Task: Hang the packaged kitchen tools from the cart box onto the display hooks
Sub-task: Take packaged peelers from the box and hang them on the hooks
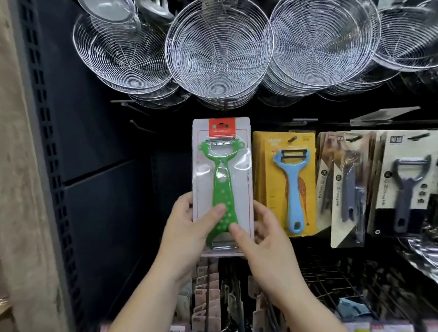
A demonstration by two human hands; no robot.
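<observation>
Upright, glossy blister card [222, 165] with green plastic peeler, both hands [191, 222] [262, 239] pinching its lower edges

The dark display wall [97, 140] carries wire strainers [218, 46] hanging along the top row and, lower right, 3 carded peelers on hooks: a blue one on a yellow card [285, 186], then 2 grey ones [348, 188] [406, 182].
</observation>
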